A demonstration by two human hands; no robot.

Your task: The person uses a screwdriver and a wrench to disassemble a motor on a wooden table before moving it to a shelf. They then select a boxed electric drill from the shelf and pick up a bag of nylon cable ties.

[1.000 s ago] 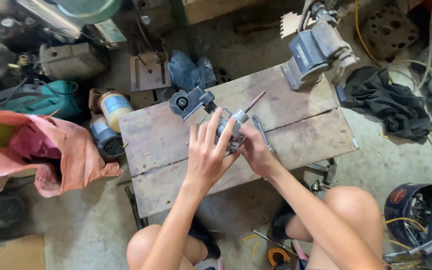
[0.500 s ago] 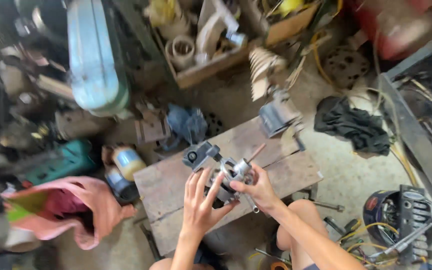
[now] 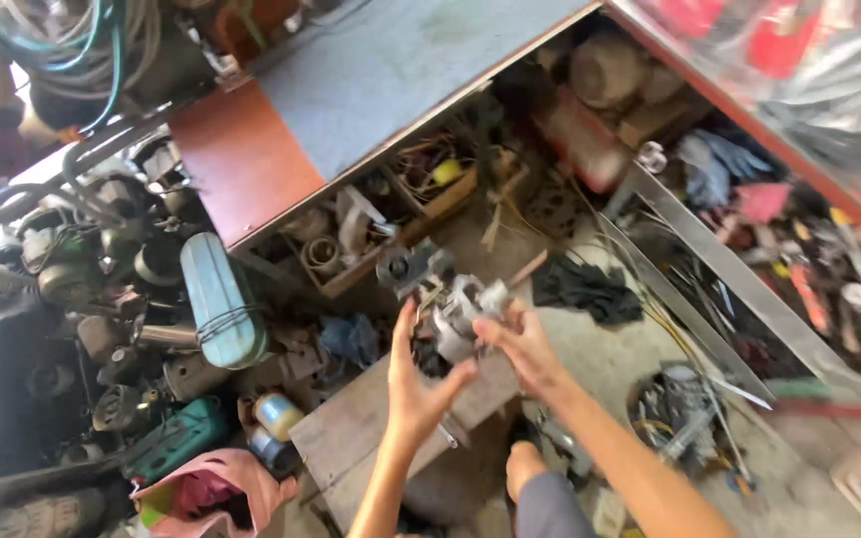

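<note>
Silver-grey motor [image 3: 455,314], black cloth [image 3: 585,289]

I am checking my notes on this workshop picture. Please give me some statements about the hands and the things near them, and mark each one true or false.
1. Both hands hold a small grey motor part above the wooden bench. True: left hand, right hand.
2. The motor part lies flat on the bench. False: it is lifted, in the hands.
3. A dark cloth lies on the floor to the right of the hands. True.
4. The pink cloth lies on top of the bench. False: it is on the floor, left of the bench.
5. A pale green cylinder stands left of the hands. True.
</note>
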